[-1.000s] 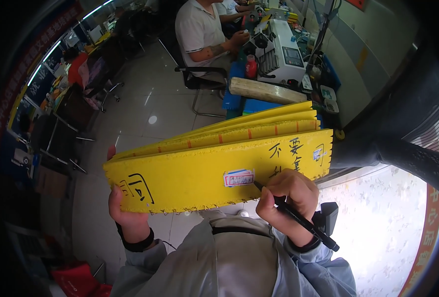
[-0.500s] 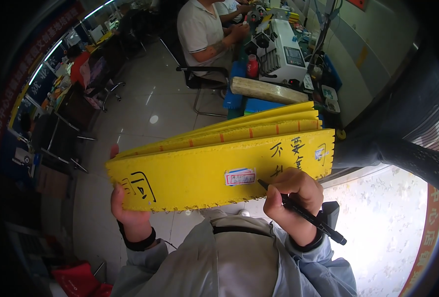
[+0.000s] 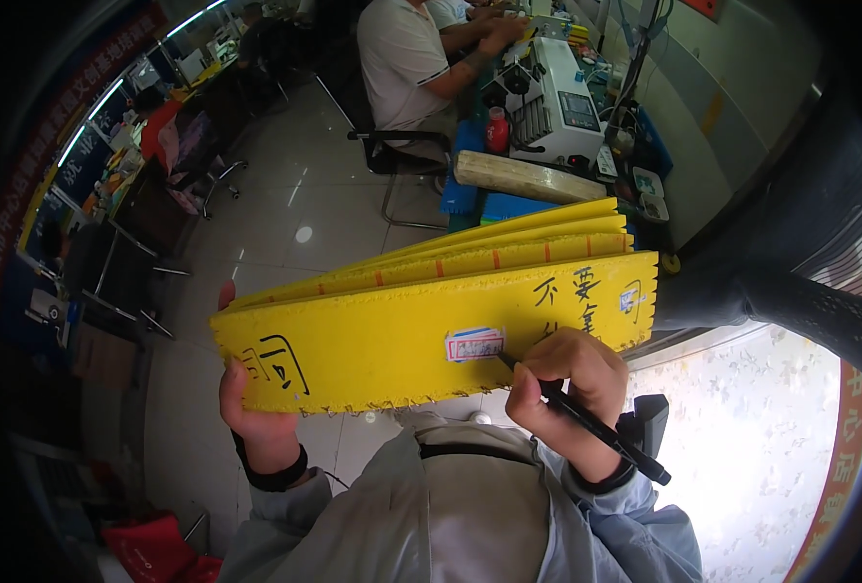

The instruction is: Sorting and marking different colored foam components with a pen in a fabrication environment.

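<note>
A stack of long yellow boards (image 3: 382, 350) with notched edges is held up in front of me. My left hand (image 3: 254, 413) grips its left end, thumb on the front face and a fingertip showing behind. Black handwriting marks both ends of the front board, and a small white label (image 3: 475, 346) with a red frame sits near its middle. In my right hand (image 3: 576, 394) is a black pen (image 3: 601, 428), its tip at the label's right edge. The right hand's knuckles cover some of the writing.
Beyond the boards, a workbench carries a wooden block (image 3: 528, 179), a red bottle (image 3: 498, 130) and a white machine (image 3: 559, 107). A person in a white shirt (image 3: 402, 58) sits there on a black chair (image 3: 406, 146). More desks line the left, and a red bag (image 3: 154, 549) lies at lower left.
My right hand and the pen have shifted slightly left, bringing the tip to the label's edge. The boards have barely moved. The seated person's arms have reached farther forward.
</note>
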The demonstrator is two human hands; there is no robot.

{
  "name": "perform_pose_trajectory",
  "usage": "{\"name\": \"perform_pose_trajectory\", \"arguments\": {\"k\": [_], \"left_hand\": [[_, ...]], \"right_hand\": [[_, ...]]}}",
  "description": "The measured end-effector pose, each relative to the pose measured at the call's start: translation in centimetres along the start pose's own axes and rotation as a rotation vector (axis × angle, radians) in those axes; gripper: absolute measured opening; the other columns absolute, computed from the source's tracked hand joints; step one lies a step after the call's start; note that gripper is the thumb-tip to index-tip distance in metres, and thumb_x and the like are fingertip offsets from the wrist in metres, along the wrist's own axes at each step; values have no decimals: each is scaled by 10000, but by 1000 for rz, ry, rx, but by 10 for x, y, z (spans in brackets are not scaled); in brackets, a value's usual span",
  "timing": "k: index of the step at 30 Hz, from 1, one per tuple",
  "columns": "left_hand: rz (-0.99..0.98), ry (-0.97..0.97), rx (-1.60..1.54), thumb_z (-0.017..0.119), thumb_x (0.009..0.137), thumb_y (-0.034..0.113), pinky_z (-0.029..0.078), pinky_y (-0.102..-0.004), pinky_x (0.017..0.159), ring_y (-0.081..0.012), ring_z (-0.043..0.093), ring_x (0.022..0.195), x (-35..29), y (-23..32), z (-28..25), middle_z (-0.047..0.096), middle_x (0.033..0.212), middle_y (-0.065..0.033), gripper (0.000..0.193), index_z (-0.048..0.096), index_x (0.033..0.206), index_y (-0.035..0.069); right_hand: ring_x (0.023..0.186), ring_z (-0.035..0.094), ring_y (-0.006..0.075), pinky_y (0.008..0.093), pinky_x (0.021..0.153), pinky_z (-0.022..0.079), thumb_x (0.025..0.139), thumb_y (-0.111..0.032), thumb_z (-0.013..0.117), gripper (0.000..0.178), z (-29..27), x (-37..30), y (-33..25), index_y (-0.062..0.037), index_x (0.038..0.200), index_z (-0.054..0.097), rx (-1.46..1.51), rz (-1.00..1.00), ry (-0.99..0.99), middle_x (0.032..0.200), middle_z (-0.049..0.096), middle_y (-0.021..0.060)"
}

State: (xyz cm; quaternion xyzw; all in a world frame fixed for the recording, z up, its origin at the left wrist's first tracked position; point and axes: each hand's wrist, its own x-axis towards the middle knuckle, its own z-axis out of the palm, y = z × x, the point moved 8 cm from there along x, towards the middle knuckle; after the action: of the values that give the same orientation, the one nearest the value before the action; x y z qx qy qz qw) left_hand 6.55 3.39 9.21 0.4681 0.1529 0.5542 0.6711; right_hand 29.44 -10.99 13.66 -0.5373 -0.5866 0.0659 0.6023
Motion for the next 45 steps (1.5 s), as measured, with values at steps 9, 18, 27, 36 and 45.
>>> {"name": "perform_pose_trajectory", "arguments": {"k": [9,18,27,36,45], "left_hand": [[-6,14,16,480,727,281,426,-361,869,-249,488,1048,2,-4,-3,462,1153,-140,708,165,1325,70],[10,-45,15,405,798,277,383,-364,902,-236,459,1092,7,-10,-13,442,1202,-128,608,199,1329,65],[-51,-38,-47,402,811,270,403,-363,883,-227,475,1076,11,-24,-21,459,1183,-130,587,211,1326,63],[-67,-18,-35,432,797,263,419,-360,863,-230,491,1052,12,-35,-28,487,1126,-145,608,203,1322,61],[-57,-51,-107,438,789,246,413,-354,864,-236,492,1044,13,-36,-25,481,1131,-148,601,213,1313,57]], "right_hand": [[552,540,132,235,521,424,719,-39,625,132,-10,-8,18,-32,752,498,295,140,74,647,558,67],[842,577,226,306,799,418,898,-333,388,334,-90,-20,65,-31,1032,434,167,172,608,922,593,174],[936,462,150,249,850,314,842,-290,523,367,-73,-18,92,-7,1056,430,174,441,404,999,514,104],[891,501,128,236,819,354,833,-201,544,314,-87,-25,83,3,1056,456,115,442,519,947,551,102],[971,507,160,264,862,382,833,-180,528,414,-74,-31,86,21,1161,377,649,410,524,1054,521,128]]}}
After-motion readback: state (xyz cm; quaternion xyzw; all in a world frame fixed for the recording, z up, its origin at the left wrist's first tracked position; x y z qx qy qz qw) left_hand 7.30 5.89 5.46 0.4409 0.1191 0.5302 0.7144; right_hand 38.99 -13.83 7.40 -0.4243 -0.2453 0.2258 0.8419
